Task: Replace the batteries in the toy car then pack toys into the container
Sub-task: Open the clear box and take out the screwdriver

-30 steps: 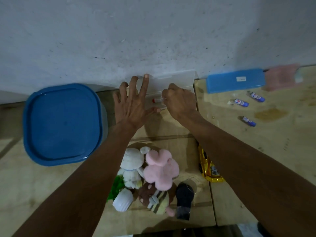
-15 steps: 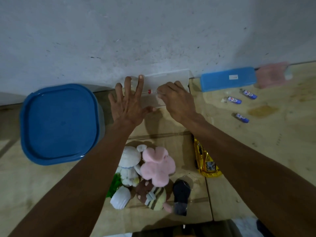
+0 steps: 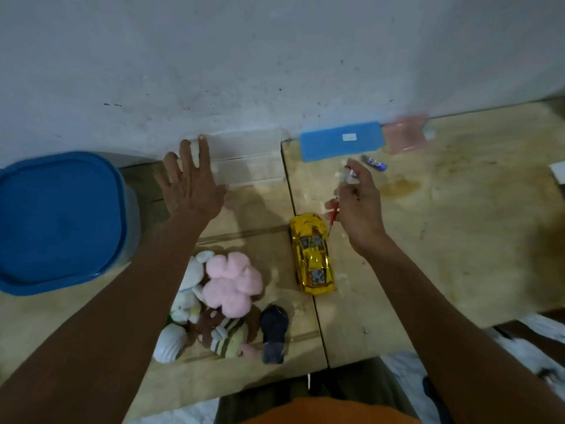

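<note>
The yellow toy car (image 3: 312,254) lies on the wooden table, nose toward the wall. Just right of its nose, my right hand (image 3: 359,209) holds a small red-handled screwdriver (image 3: 334,214) with its tip pointing down beside the car. My left hand (image 3: 191,185) lies flat, fingers spread, on the left end of a clear plastic box (image 3: 249,160) against the wall. A blue-and-white battery (image 3: 374,163) lies beyond my right hand. The blue-lidded container (image 3: 58,221) stands at the left. A heap of plush toys (image 3: 220,301) sits in front of me.
A blue case (image 3: 341,140) and a pink pouch (image 3: 405,133) lie along the wall at the right. A dark remote-like toy (image 3: 273,335) rests by the plush heap. The table's front edge is close to my body; a seam runs between two boards.
My right hand lifted the screwdriver out of the clear box and carried it right, to just beside the car's nose. My left hand stayed on the box. The view shifted.
</note>
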`<state>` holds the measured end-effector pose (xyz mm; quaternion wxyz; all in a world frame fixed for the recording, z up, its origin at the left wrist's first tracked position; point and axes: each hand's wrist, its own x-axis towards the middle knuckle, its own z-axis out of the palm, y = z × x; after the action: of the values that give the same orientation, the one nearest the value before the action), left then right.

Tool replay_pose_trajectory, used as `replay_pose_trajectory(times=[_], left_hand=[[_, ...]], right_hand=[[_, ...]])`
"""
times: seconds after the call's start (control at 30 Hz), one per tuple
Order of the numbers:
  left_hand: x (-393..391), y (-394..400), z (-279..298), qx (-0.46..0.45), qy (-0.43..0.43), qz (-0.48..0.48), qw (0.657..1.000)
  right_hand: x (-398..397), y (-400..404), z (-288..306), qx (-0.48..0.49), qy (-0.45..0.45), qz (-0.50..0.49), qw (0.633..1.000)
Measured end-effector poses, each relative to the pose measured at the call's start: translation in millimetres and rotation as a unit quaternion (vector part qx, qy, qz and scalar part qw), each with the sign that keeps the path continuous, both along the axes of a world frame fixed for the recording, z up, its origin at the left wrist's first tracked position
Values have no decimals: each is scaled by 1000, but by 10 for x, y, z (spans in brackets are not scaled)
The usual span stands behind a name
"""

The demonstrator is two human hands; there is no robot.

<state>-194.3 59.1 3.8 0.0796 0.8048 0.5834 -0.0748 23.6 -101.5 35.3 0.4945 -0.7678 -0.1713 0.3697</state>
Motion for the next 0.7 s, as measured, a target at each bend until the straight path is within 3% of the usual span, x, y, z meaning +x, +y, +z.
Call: replay_pose_trajectory(times=[0.23,0.33,0.5,0.7], left_hand=[[486,-860,137,37,-128,-9,991],[757,-1486,136,-11,-167,2,986],[1093,-2346,35,-88,-104,30,990],[1286,-2567,-81,-119,-109,108,981]], right_hand=[[343,-589,-1,13,107,-65,992],[487,-790,13,16,140,-51,989],[721,-1143,18,0,146,-18,989],[1019,-1504,-18,1,153,2,988]])
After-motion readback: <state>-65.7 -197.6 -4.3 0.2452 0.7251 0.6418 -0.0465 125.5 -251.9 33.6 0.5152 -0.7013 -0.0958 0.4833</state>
